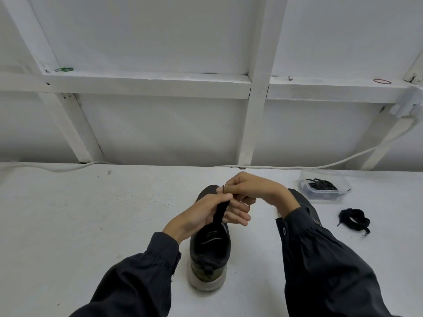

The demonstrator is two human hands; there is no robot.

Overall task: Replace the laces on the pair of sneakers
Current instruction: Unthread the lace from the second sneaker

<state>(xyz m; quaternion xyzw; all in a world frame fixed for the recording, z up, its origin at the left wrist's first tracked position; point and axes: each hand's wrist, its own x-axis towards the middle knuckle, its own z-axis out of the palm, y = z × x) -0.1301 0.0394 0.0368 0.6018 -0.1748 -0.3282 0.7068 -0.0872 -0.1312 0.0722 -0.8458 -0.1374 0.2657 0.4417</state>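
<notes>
View from a head-worn camera, looking down at a white table. Nearest, two dark sleeves reach forward. Between them a dark sneaker stands upright on the table, its pale-soled heel toward the viewer and its toe pointing away.

Above its opening, the left hand has its fingers curled round the tongue and holds it raised. Just beyond, the right hand pinches a thin dark lace end between thumb and fingertips, its other fingers curled below. The hands hide the eyelets, so how much is threaded cannot be told.

A second sneaker lies partly hidden behind the right forearm. Further right sits a loose bundle of black lace, and beyond it a clear container holding more black laces. A white cable runs along the table's back edge under a white panelled wall.

Likely risks: the pinch on the lace end is small, so it could slip free. If the tongue drops, it could cover the eyelets. The right sleeve is close enough to nudge the second sneaker.
</notes>
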